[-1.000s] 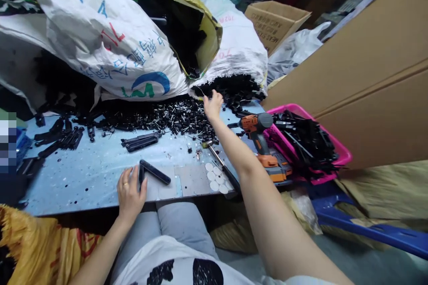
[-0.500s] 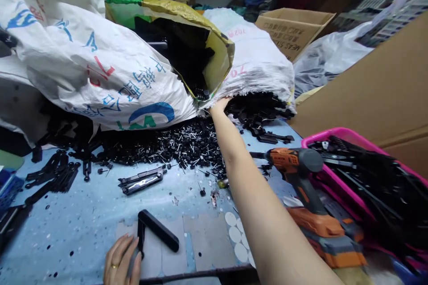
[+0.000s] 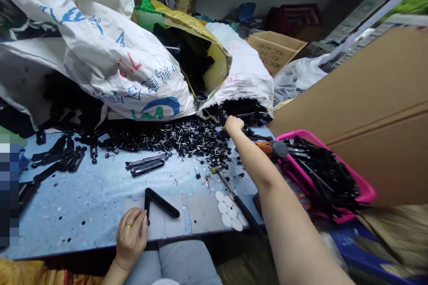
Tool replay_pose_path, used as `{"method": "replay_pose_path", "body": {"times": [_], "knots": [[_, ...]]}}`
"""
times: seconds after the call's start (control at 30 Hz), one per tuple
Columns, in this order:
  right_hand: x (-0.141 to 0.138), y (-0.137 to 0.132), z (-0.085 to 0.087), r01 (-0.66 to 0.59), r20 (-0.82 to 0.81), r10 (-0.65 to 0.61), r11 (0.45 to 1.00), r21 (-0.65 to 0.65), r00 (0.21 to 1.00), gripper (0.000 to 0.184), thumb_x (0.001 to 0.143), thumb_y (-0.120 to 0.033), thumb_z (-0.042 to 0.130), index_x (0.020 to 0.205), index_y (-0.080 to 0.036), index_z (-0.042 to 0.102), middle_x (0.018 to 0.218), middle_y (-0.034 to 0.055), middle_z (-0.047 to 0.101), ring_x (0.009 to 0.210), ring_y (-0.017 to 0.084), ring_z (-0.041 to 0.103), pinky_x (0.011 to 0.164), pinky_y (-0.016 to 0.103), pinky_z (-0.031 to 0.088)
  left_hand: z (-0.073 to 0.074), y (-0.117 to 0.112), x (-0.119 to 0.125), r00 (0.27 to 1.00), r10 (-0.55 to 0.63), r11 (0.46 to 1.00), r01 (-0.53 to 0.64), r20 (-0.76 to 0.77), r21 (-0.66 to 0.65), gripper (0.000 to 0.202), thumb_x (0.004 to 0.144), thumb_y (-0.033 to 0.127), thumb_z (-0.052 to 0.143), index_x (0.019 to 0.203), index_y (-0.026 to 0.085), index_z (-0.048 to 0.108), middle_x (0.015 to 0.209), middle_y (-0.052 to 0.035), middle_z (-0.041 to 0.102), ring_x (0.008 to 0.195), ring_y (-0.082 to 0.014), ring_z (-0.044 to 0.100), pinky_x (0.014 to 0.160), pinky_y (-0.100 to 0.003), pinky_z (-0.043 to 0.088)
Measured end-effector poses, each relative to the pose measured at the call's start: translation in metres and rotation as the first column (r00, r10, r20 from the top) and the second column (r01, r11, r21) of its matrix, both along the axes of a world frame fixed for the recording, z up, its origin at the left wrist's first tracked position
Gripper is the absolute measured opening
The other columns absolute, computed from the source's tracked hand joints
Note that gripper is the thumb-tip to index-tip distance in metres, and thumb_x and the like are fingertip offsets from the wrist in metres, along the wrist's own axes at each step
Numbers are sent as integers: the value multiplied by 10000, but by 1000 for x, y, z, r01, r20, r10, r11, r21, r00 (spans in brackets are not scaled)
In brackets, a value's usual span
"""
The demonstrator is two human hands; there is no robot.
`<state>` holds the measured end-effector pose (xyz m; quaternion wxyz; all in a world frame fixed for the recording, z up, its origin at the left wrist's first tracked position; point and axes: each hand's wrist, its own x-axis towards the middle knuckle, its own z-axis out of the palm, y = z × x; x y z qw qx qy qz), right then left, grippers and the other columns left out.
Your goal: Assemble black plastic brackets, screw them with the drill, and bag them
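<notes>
My left hand [image 3: 133, 230], with a ring on one finger, is closed at the table's front edge. Its fingertips pinch the near arm of a V-shaped black plastic part [image 3: 163, 203], whose longer arm rests on a grey sheet [image 3: 203, 213]. Farther off, my right hand [image 3: 234, 124] is closed at the mouth of a white woven sack [image 3: 245, 71]. From its fingers a dark plastic piece [image 3: 222, 117] sticks out toward the sack; its exact kind is unclear. Black plastic parts fill the sack's opening. A pair of long black parts [image 3: 147, 164] lies mid-table.
Small black pieces with metal pins [image 3: 190, 138] are heaped before a large white sack [image 3: 133, 62]. A hammer [image 3: 239, 198] and an orange drill [image 3: 265, 148] lie beside my right forearm. A pink basket [image 3: 366, 189] holds black parts. Cardboard [image 3: 368, 98] stands at right.
My right hand has come out of the white sack's mouth, with a dark piece now showing in its fingers. The view has shifted, uncovering the hammer. My left hand stays at the V-shaped part.
</notes>
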<state>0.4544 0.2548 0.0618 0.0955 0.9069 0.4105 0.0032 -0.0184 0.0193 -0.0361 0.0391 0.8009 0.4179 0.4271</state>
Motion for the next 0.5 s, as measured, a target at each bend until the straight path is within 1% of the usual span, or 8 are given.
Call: {"method": "replay_pose_path", "body": {"times": [0.07, 0.13, 0.2, 0.27, 0.33, 0.4, 0.47, 0.5], "knots": [[-10, -31, -2, -8, 8, 8, 1000, -26, 1000, 511, 755, -400, 674, 1097, -27, 610, 994, 239, 619, 970, 293, 592, 791, 401, 472, -4, -1, -3, 1000, -8, 1000, 8, -12, -3, 262, 812, 81, 563, 1061, 152, 605, 955, -108, 630, 940, -225, 604, 830, -387, 510], [-21, -57, 1, -25, 35, 26, 999, -25, 999, 465, 802, -431, 610, 1089, -65, 620, 1080, 228, 601, 1057, 302, 552, 859, 439, 431, -3, -1, -4, 999, 1, 1000, -2, -46, -14, 249, 830, 115, 543, 1069, 151, 602, 960, -115, 631, 933, -226, 602, 831, -390, 501], [-35, -77, 10, -108, 117, 103, 993, 36, 988, 416, 855, -423, 527, 1102, -99, 610, 1209, 216, 543, 1180, 321, 453, 942, 507, 343, 4, 0, -3, 993, 26, 999, -30, -119, -32, 270, 848, 152, 517, 1108, 151, 590, 1022, -135, 625, 980, -245, 588, 859, -420, 477], [-54, -95, 23, -244, 170, 225, 964, 106, 960, 374, 888, -390, 467, 1105, -112, 591, 1218, 197, 540, 1187, 309, 437, 971, 504, 297, 18, 5, 3, 967, -18, 999, 5, -256, -54, 340, 855, 192, 501, 1190, 170, 558, 1148, -154, 595, 1110, -285, 532, 943, -489, 407], [-79, -114, 35, -394, 68, 388, 909, 135, 919, 361, 900, -400, 442, 1096, -126, 574, 1075, 164, 615, 1025, 268, 543, 899, 421, 369, 34, 13, 15, 896, -151, 988, 119, -418, -101, 411, 852, 226, 508, 1263, 214, 513, 1258, -141, 549, 1227, -313, 444, 1021, -564, 290], [-107, -136, 39, -513, -172, 532, 846, 146, 829, 388, 889, -474, 451, 1077, -155, 566, 899, 108, 654, 808, 217, 593, 757, 329, 424, 47, 23, 30, 786, -295, 955, 232, -543, -184, 409, 851, 222, 517, 1260, 247, 510, 1226, -116, 579, 1212, -305, 458, 1037, -590, 231], [-136, -161, 35, -588, -350, 627, 777, 224, 696, 442, 873, -567, 434, 984, -170, 593, 819, 76, 648, 718, 191, 583, 674, 288, 426, 55, 32, 43, 694, -380, 925, 272, -611, -266, 343, 865, 177, 492, 1199, 233, 549, 1049, -96, 652, 1053, -268, 564, 997, -543, 298], [-148, -174, 30, -590, -402, 655, 754, 289, 640, 475, 875, -594, 405, 925, -166, 606, 807, 74, 641, 716, 186, 581, 665, 284, 428, 56, 34, 48, 670, -396, 918, 263, -628, -297, 315, 874, 163, 474, 1172, 214, 563, 964, -93, 663, 966, -253, 594, 952, -503, 347]]}}
